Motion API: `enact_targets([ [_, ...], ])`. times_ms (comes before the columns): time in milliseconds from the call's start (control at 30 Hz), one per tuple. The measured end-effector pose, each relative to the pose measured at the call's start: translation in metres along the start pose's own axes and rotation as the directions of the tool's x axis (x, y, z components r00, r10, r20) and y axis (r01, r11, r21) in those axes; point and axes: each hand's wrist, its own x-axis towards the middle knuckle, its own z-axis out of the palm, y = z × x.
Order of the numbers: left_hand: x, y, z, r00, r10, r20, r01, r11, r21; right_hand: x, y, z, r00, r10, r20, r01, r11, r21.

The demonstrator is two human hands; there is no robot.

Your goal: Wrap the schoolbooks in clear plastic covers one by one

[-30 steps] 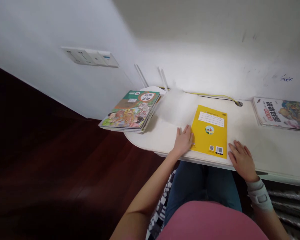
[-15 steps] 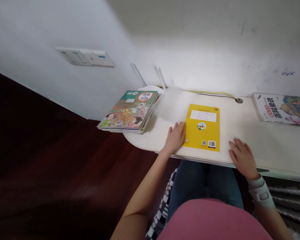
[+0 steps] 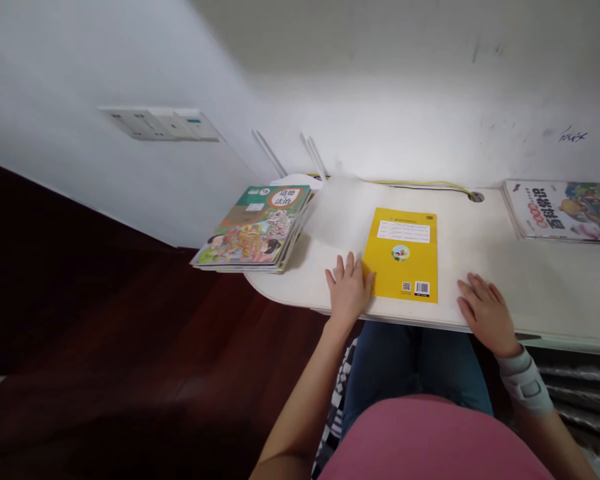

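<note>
A yellow book lies back cover up on the white desk, close to its front edge. My left hand rests flat on the desk at the book's lower left corner, fingers spread, thumb touching the book's edge. My right hand lies flat and open on the desk a little to the right of the book, holding nothing. A grey brace wraps that wrist.
A stack of colourful books overhangs the desk's left end. More books lie at the far right. A yellow cable runs along the wall to a hole in the desk. Wall sockets sit at left, above dark wooden floor.
My left hand has slid left off the yellow book and now lies flat beside its corner, fingers spread. My right hand has hardly moved. The view has shifted slightly.
</note>
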Motion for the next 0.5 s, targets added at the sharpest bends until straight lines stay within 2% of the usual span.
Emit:
enact_targets([
  [133, 0.000, 0.004, -0.001, 0.999, -0.021, 0.033, 0.021, 1.000, -0.009, 0.000, -0.001, -0.002, 1.000, -0.002, 0.006, 0.002, 1.000, -0.020],
  [333, 0.001, 0.008, -0.008, 0.999, -0.026, 0.021, 0.027, 0.999, -0.022, 0.001, -0.002, -0.003, 1.000, 0.003, 0.002, -0.003, 1.000, -0.003],
  [433, 0.005, 0.009, -0.013, 0.999, -0.050, -0.005, 0.049, 0.990, -0.129, 0.001, -0.002, -0.003, 1.000, 0.005, -0.003, -0.005, 1.000, 0.004],
  [500, 0.007, 0.010, -0.019, 0.998, -0.058, -0.039, 0.043, 0.952, -0.304, 0.000, -0.002, -0.002, 1.000, 0.003, -0.005, -0.003, 1.000, 0.006],
])
